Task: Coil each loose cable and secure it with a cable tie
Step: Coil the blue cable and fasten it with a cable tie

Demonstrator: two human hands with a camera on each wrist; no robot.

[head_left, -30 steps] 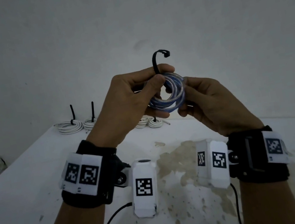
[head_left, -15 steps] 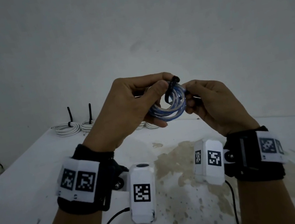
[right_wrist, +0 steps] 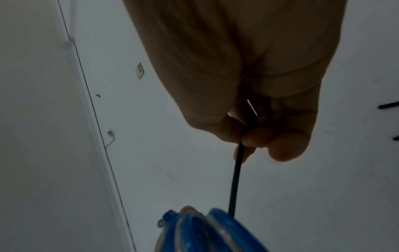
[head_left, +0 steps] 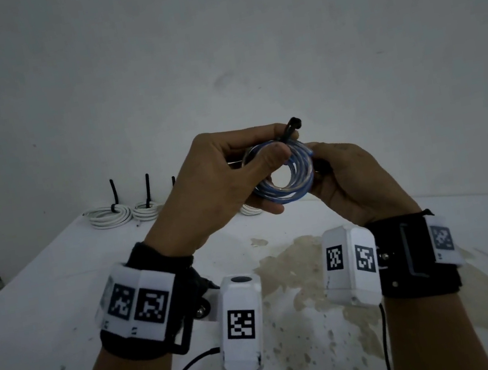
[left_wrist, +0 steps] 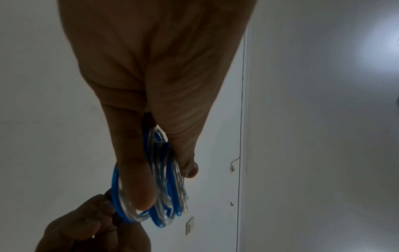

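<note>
A blue and clear cable coil (head_left: 288,182) (left_wrist: 166,189) (right_wrist: 207,228) is held up in the air above the white table (head_left: 44,301). My left hand (head_left: 229,181) (left_wrist: 151,102) grips the coil between thumb and fingers at its upper left. A black cable tie (head_left: 291,129) (right_wrist: 235,184) loops over the top of the coil, its head sticking up beside my left forefinger. My right hand (head_left: 342,177) (right_wrist: 254,136) pinches the tie's black tail on the coil's right side, and the tail runs straight from the coil to those fingers.
At the table's far edge lie white coiled cables (head_left: 109,215) (head_left: 146,210), each bound with an upright black tie; another (head_left: 250,209) shows partly behind my left hand. A brownish stain (head_left: 310,271) marks the table's middle. A grey wall stands behind.
The tie's long upright loop has been drawn down tight onto the coil. My right hand shifted from holding the coil's right side to pinching the tie's tail.
</note>
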